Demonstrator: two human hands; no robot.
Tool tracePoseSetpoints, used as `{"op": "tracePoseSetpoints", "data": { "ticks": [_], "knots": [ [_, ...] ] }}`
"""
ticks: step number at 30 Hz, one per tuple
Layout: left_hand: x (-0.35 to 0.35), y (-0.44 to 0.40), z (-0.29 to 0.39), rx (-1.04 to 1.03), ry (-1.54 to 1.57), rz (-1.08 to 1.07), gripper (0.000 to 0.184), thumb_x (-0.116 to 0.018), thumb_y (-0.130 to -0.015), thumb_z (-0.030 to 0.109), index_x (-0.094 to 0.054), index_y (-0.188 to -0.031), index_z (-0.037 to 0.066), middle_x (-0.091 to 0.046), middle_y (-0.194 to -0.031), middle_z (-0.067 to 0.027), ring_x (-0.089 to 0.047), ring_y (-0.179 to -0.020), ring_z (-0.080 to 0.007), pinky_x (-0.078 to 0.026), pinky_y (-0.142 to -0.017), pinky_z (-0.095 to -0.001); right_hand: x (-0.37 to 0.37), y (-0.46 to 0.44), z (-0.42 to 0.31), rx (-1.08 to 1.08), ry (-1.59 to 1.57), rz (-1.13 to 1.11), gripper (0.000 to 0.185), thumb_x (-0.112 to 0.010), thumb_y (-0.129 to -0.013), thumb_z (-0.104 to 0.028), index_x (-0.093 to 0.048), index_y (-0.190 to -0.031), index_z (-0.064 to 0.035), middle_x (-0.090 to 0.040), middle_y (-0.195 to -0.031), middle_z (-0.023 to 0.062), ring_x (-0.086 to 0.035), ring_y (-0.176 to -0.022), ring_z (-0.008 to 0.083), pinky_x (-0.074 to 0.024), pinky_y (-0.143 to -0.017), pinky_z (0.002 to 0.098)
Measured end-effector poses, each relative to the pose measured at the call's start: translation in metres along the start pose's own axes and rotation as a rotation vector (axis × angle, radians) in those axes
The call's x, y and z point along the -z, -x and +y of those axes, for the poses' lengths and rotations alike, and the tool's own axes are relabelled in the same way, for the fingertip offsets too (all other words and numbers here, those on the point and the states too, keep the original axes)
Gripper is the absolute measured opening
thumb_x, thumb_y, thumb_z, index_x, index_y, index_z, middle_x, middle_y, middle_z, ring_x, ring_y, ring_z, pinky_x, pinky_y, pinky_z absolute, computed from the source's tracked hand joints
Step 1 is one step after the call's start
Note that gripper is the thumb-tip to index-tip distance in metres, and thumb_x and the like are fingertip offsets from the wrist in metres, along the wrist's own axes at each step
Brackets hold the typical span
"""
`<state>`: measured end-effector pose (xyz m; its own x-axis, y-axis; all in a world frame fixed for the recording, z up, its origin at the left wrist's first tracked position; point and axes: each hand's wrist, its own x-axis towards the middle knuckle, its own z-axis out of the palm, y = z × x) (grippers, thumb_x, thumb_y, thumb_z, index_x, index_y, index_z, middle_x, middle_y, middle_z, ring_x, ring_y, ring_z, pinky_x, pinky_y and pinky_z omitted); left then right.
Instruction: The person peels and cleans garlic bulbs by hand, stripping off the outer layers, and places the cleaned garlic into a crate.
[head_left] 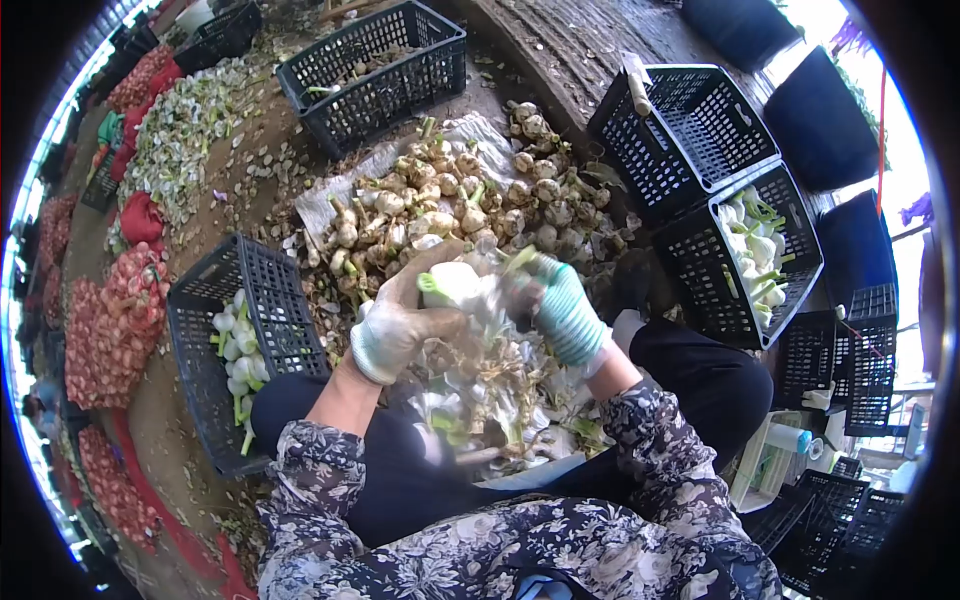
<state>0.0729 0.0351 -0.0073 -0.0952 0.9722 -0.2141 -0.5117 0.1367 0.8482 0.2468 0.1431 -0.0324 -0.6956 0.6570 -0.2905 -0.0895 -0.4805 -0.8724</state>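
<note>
A gloved left hand point(400, 322) grips a white garlic bulb point(455, 287), its green stem end turned left, at the near edge of a pile of brownish bulbs point(440, 195) on my head-camera feed. The pile hides most of a pale sheet point(322, 208), its left corner bare on the husk-littered floor point(165, 440). Black crates point(390, 110) and red net sacks point(112, 335) stand around, some cut off by the lens's dark rim. The gloved right hand point(563, 310) curls beside the bulb, too blurred for me to tell what it grips.

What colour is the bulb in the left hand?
White bulb with a green stem end; head view.
</note>
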Motion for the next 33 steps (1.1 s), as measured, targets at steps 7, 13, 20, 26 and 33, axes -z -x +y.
{"op": "tracePoseSetpoints", "data": {
  "ticks": [7, 13, 20, 26, 33],
  "knots": [
    [-0.001, 0.001, 0.006, -0.059, 0.430, -0.090, 0.064, -0.067, -0.075, 0.014, -0.039, -0.130, 0.001, -0.058, -0.103, -0.0086, -0.060, -0.084, -0.0203, -0.052, -0.070, -0.0307, 0.020, 0.014, 0.028, 0.171, 1.616, -0.277, 0.016, -0.063, -0.071, -0.014, -0.065, -0.087, -0.0085, -0.057, -0.107, 0.0112, -0.055, -0.097, 0.0330, -0.0451, -0.084, 0.0396],
    [0.023, -0.012, -0.008, -0.019, 0.730, -0.110, 0.048, -0.045, -0.088, 0.036, -0.057, -0.108, -0.006, -0.062, -0.100, -0.0164, -0.059, -0.089, -0.0318, -0.047, -0.084, -0.0445, 0.008, 0.004, 0.018, 0.417, 1.127, 0.083, 0.027, -0.066, -0.069, 0.000, -0.061, -0.095, -0.0040, -0.059, -0.095, 0.0146, -0.058, -0.084, 0.0333, -0.0476, -0.074, 0.0356],
    [0.007, -0.005, 0.000, -0.108, 0.811, 0.050, 0.046, -0.047, -0.085, 0.024, -0.050, -0.123, -0.001, -0.053, -0.123, -0.0161, -0.055, -0.103, -0.0334, -0.043, -0.089, -0.0463, -0.035, 0.010, 0.009, 0.299, 0.095, 0.005, 0.047, -0.064, -0.078, -0.001, -0.046, -0.122, -0.0036, -0.049, -0.116, 0.0123, -0.060, -0.093, 0.0221, -0.0537, -0.068, 0.0273],
    [0.025, -0.005, -0.028, -0.354, 0.066, 0.185, 0.032, -0.046, -0.088, 0.019, -0.053, -0.114, 0.002, -0.061, -0.101, -0.0123, -0.063, -0.083, -0.0198, -0.053, -0.073, -0.0312, -0.075, 0.004, 0.017, 0.362, 0.245, -0.022, 0.048, -0.071, -0.070, 0.001, -0.051, -0.113, -0.0016, -0.056, -0.102, 0.0098, -0.058, -0.092, 0.0196, -0.0490, -0.081, 0.0321],
    [0.044, -0.003, -0.016, -0.013, 0.449, 0.139, 0.024, -0.043, -0.089, 0.014, -0.054, -0.103, -0.002, -0.059, -0.083, -0.0090, -0.061, -0.075, -0.0179, -0.052, -0.068, -0.0293, -0.044, 0.001, 0.030, 0.559, 0.615, -0.022, 0.037, -0.063, -0.070, 0.007, -0.058, -0.105, -0.0029, -0.058, -0.099, 0.0103, -0.059, -0.078, 0.0187, -0.0499, -0.070, 0.0298]
  ]
}}
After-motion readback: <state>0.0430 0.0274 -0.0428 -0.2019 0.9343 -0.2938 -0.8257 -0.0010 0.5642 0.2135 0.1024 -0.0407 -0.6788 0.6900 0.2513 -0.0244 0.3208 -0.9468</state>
